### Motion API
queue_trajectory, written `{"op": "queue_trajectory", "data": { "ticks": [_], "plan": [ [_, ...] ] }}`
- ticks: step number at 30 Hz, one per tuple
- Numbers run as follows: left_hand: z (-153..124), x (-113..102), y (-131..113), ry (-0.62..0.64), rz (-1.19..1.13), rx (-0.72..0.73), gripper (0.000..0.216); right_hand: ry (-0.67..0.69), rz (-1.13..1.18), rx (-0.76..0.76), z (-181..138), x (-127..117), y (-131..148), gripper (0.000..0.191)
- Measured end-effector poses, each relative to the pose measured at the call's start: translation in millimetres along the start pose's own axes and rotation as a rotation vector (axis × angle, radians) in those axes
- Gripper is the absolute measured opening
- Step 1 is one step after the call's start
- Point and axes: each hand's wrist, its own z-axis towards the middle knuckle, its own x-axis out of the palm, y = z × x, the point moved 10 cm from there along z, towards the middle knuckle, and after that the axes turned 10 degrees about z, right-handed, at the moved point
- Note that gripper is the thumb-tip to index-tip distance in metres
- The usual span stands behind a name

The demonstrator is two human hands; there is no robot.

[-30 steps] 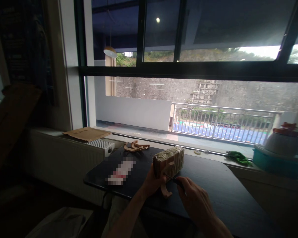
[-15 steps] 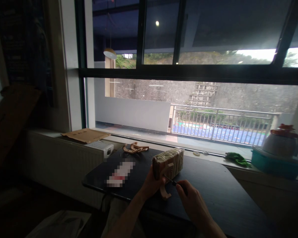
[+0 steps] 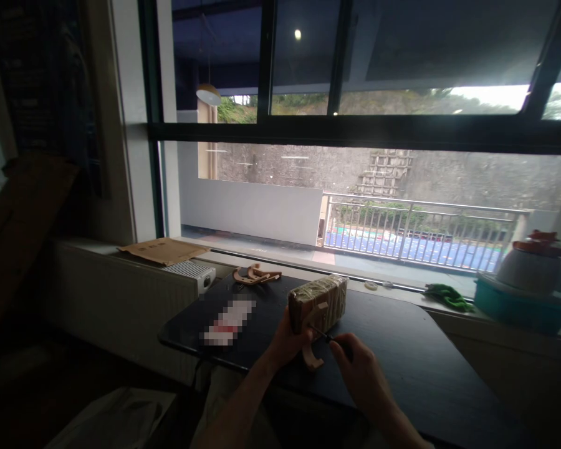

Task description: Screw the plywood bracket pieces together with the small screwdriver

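Fingers stay clamped: left hand (image 3: 284, 342) on wrapped block (image 3: 321, 298), right hand (image 3: 361, 369) pinching thin tool (image 3: 324, 336).

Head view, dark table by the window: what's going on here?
A person is working at the dark table. Their left hand grips a wrapped block that stands on the table with a wooden hook piece against its near face. The right hand holds a thin dark tool, its tip pointed at that piece. More wooden hook pieces lie at the table's far edge.

No legible text anywhere — label on the flat packet (image 3: 228, 322) on the table blurred out, unreadable
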Motion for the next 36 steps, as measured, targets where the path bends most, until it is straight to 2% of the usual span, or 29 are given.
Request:
{"op": "queue_trajectory", "data": {
  "ticks": [4, 9, 12, 16, 18, 23, 25, 28, 30, 34, 36],
  "plan": [
    [0, -2, 0, -0.009, 0.025, 0.009, 0.052, 0.039, 0.067, 0.078, -4, 7, -7, 0.034],
    [-1, 1, -1, 0.008, 0.006, -0.004, 0.055, 0.107, -0.068, 0.054, -2, 0, 1, 0.019],
    [-1, 0, -1, 0.005, 0.012, -0.033, 0.055, 0.104, -0.191, -0.058, 0, -7, 15, 0.021],
    [-2, -2, -2, -0.013, 0.005, -0.029, 0.054, 0.096, -0.273, -0.218, -3, -3, 31, 0.024],
    [-1, 0, 0, 0.001, -0.014, -0.026, 0.055, 0.089, -0.242, -0.173, -4, 0, 24, 0.024],
    [0, 2, 2, 0.018, -0.023, -0.021, 0.057, 0.105, 0.045, 0.084, -5, 11, -11, 0.028],
    [0, 1, 3, 0.010, -0.015, -0.020, 0.055, 0.124, 0.100, 0.102, -6, 13, -13, 0.031],
    [0, -1, 2, -0.010, 0.003, -0.019, 0.053, 0.154, 0.025, 0.084, -5, 10, -10, 0.029],
    [-1, -2, 1, -0.018, 0.013, -0.016, 0.053, 0.147, -0.091, 0.025, -4, 5, -3, 0.026],
    [-2, -4, -1, -0.019, 0.017, -0.015, 0.055, 0.070, -0.310, -0.304, -5, -1, 33, 0.027],
    [-1, -3, -1, -0.012, 0.011, -0.014, 0.056, 0.049, -0.368, -0.414, -8, 1, 44, 0.023]
  ]
}}
